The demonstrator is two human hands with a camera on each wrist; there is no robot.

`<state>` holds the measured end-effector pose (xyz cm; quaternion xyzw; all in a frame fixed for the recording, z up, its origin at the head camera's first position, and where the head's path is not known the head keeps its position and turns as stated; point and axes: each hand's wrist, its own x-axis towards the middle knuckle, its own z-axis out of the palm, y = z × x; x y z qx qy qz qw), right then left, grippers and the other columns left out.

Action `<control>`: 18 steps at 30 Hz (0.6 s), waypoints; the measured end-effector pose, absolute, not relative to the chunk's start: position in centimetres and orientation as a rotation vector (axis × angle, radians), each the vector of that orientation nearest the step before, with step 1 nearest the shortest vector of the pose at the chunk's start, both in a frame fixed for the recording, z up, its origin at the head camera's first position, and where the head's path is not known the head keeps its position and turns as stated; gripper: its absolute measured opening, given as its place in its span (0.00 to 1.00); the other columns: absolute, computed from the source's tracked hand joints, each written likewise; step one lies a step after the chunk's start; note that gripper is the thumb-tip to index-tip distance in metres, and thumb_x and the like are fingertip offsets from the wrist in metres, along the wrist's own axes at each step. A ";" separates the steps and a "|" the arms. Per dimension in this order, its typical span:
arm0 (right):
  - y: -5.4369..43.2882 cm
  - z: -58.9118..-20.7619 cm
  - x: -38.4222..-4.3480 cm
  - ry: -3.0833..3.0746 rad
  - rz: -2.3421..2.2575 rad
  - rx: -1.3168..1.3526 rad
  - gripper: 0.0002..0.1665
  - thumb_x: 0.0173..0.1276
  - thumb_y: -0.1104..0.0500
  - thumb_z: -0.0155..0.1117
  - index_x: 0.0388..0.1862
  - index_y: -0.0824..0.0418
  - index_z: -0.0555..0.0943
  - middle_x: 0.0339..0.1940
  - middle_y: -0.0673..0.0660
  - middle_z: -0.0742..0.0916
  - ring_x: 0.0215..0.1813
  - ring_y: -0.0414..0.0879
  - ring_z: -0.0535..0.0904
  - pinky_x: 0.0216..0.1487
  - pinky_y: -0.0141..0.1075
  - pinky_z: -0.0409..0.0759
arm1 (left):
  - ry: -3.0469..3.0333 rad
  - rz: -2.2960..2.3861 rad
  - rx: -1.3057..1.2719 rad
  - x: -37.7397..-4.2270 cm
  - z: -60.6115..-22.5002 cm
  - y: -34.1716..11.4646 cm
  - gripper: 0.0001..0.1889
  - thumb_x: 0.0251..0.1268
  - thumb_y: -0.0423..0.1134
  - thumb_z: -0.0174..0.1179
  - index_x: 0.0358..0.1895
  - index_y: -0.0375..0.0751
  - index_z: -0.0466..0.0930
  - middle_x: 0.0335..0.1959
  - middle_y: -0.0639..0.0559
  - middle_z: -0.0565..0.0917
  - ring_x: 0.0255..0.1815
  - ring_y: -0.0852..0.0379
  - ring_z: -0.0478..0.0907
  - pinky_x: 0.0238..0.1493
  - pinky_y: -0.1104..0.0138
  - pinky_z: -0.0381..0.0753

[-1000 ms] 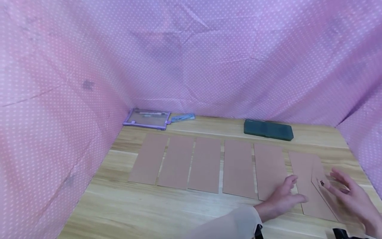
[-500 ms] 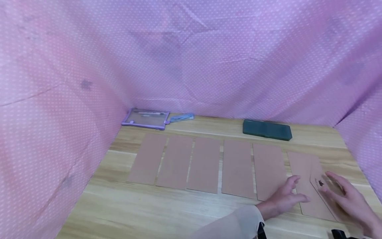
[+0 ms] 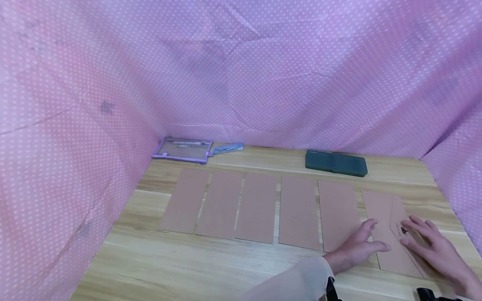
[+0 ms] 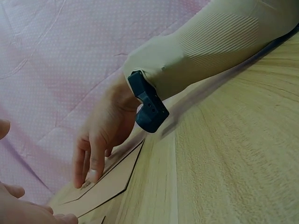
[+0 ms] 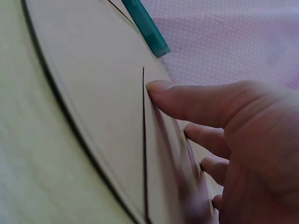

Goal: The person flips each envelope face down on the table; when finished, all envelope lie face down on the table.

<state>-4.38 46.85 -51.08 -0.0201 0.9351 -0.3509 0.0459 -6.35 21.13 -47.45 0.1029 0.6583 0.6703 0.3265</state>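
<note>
A brown paper envelope (image 3: 378, 209) lies at the right end of a row, its pointed flap side up, with a small dark print (image 3: 404, 230) on the flap. My right hand (image 3: 438, 249) rests its thumb and fingertips on that flap; the right wrist view shows the thumb (image 5: 177, 100) beside the flap's dark edge line. At the envelope's left side is my left hand (image 3: 355, 247), thumb over the paper and fingers spread near its left edge. Whether its fingertips press down is unclear. In the left wrist view, the right hand (image 4: 105, 126) reaches down to the envelope.
Several plain brown paper rectangles (image 3: 257, 209) lie side by side to the left on the wooden table (image 3: 180, 267). Along the back are a purple-edged zip pouch (image 3: 184, 152), a blue packet (image 3: 228, 148) and a dark green case (image 3: 336, 163). A pink dotted cloth (image 3: 241, 83) surrounds the table.
My right hand's fingers have moved left from beyond the envelope's right side onto the flap, near the print. The left hand has stayed almost in place.
</note>
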 end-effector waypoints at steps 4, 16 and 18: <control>47.1 -51.4 -4.5 2.894 -1.041 -0.104 0.35 0.76 0.57 0.56 0.74 0.71 0.60 0.81 0.71 0.42 0.75 0.82 0.25 0.61 0.79 0.16 | 1.706 1.755 0.234 -6.4 -47.5 21.4 0.32 0.65 0.39 0.59 0.72 0.61 0.63 0.74 0.69 0.65 0.75 0.61 0.65 0.68 0.70 0.70; 47.3 -52.2 -4.3 2.918 -1.123 -0.211 0.35 0.74 0.63 0.57 0.77 0.62 0.60 0.82 0.52 0.41 0.77 0.78 0.20 0.60 0.79 0.13 | 1.618 1.860 0.130 -6.7 -47.8 22.6 0.31 0.62 0.34 0.59 0.70 0.56 0.66 0.75 0.57 0.67 0.74 0.56 0.66 0.70 0.65 0.71; 47.1 -52.3 -4.3 2.928 -1.137 -0.230 0.35 0.74 0.64 0.57 0.77 0.61 0.60 0.82 0.50 0.42 0.77 0.76 0.20 0.60 0.79 0.12 | 1.521 1.957 0.082 -6.6 -48.0 22.9 0.32 0.60 0.29 0.58 0.69 0.52 0.66 0.76 0.50 0.65 0.76 0.50 0.65 0.72 0.56 0.70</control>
